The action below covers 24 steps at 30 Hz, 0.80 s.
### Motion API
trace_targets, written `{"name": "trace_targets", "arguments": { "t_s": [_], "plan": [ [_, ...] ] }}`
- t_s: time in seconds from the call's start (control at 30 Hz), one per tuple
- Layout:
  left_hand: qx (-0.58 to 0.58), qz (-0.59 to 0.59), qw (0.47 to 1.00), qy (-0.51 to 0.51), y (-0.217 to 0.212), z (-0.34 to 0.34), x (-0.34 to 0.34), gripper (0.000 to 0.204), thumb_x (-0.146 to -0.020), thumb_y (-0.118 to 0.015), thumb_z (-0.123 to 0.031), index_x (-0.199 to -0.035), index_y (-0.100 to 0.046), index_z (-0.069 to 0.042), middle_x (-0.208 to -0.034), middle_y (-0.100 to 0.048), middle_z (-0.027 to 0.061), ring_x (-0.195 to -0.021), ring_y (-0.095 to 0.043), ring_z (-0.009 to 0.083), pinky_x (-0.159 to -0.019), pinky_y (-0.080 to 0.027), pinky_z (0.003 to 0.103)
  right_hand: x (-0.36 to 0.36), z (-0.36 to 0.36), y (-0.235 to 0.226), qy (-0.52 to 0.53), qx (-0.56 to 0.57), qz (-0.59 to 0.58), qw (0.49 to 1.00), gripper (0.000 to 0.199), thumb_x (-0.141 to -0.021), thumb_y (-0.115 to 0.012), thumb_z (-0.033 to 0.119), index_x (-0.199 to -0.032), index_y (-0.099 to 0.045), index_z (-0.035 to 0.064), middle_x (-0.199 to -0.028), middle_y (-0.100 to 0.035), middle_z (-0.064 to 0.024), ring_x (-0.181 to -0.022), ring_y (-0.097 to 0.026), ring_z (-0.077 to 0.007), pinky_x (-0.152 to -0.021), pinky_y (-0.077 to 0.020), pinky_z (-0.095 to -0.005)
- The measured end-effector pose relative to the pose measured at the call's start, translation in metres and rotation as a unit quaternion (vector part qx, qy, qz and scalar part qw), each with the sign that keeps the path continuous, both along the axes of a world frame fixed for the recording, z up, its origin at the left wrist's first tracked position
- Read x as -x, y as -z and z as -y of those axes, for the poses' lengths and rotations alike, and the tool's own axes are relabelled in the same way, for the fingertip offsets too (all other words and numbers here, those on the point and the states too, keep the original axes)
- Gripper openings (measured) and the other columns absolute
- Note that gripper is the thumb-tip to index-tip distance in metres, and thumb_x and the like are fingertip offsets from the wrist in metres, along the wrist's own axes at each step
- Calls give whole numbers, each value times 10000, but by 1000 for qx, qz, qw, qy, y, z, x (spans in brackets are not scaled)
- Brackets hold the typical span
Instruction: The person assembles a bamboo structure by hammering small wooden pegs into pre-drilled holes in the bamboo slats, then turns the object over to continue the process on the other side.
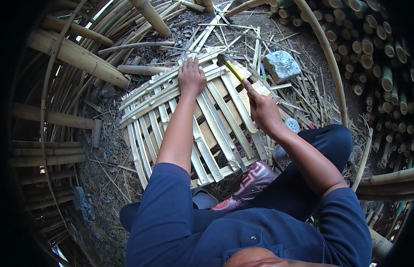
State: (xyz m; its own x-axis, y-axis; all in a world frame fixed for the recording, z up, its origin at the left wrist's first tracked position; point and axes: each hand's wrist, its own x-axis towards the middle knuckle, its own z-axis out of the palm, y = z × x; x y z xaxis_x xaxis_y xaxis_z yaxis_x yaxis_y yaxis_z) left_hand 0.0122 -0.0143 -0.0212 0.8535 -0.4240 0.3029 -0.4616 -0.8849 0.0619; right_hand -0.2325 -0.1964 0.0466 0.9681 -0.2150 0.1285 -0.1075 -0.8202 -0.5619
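Just past the crossed legs (320,147) I have the slatted frame (214,122), my right hand (261,109) closed round the hammer (234,70). My left hand (192,79) lies open across the far slats; I'd press down firmly, fingers clear of the head, striking squarely, well short of the stone (282,66).

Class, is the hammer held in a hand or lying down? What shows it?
Held in a hand: the right hand grips the hammer by its yellow handle.
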Motion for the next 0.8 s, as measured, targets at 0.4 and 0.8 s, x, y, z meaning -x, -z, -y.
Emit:
{"name": "trace_targets", "arguments": {
  "t_s": [0.4, 0.8],
  "plan": [
    [10, 2, 1000, 6, 1, 3, 1, 566, -1043, -354, -317, -1560, -416, -96, -1590, -442, 133, -1497, -359, 287, -1245, -230, 431, -4, 3, -5, 24, -32, -39, 998, 618, -991, -477, 90, -1586, -399, 240, -693, -635, -264, -635, -666, -416, -640, -508, -558],
    [244, -10, 929, 280, -24, -12, 22, 449, -808, -806, -83, -1244, -696, -78, -1234, -690, 148, -1176, -646, 319, -1039, -516, 406, -13, 11, -55, 46, -147, -20, 988, 455, -1033, -541, 149, -1487, -537, 121, -1060, -693, -311, -958, -695, -442, -867, -526, -472]
  ]
}}
